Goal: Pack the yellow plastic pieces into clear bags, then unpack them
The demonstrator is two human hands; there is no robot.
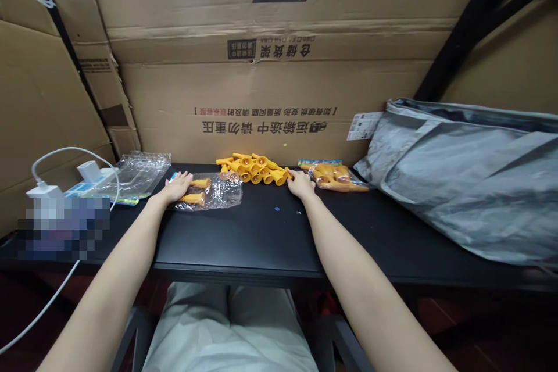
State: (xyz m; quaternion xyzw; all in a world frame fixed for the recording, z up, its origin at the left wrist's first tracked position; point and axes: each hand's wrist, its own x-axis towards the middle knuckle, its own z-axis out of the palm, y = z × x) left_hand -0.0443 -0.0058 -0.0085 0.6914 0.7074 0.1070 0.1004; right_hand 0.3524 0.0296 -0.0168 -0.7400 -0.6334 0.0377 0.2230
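Note:
A pile of small yellow plastic toy horns (255, 170) lies at the back of the black table, most with their flared mouths facing me. At the pile's right end, my right hand (301, 184) has its fingers closed at the tip of a horn. To the left, my left hand (178, 187) rests on the left end of a clear plastic bag (224, 195), its fingers gripping the edge. Inside that bag are a few yellow horns (194, 199). A packed bag of yellow horns (333, 176) with a coloured header lies just right of my right hand.
More clear bags (139, 175) lie at the left, beside a white charger (46, 195) with a looping cable. A large grey fabric bag (462, 180) takes up the right side. Cardboard (270, 87) stands behind the black table (244, 244).

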